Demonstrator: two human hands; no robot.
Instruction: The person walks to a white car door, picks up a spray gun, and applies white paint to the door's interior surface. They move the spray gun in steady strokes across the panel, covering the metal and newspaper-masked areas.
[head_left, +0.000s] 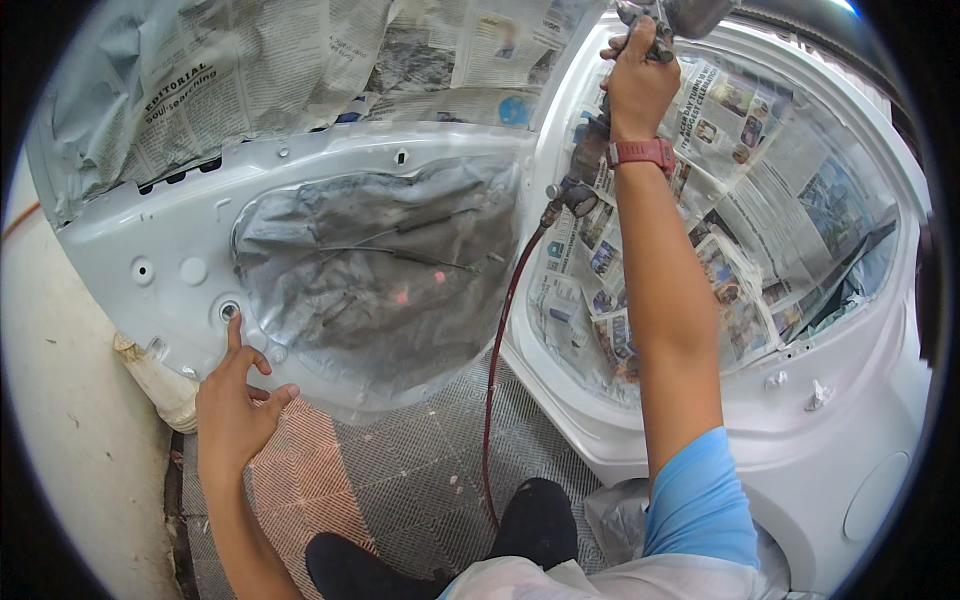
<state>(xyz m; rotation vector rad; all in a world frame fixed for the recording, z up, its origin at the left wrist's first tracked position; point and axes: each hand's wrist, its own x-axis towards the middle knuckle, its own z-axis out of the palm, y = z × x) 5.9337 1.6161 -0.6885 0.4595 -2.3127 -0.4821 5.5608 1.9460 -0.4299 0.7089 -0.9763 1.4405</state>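
My right hand [642,92], a red watch on its wrist, is raised at the top and closed round a spray gun [650,20]. The gun's dark cup is partly cut off by the upper edge. On the left, my left hand [240,405] holds nothing. Its index finger stretches out to a round hole [229,311] in the white car door panel [180,235]; the other fingers are loosely bent and apart. Grey-sprayed sheeting [370,270] covers the middle of this panel. A dark red air hose [505,320] hangs down from the gun's fittings.
Newspaper [440,50] masks the window area above the door panel. More newspaper [760,190] fills the white-framed car opening [620,440] at right. A pale wall [80,400] and white pipe [165,385] stand at left. Patterned matting [400,470] lies underfoot.
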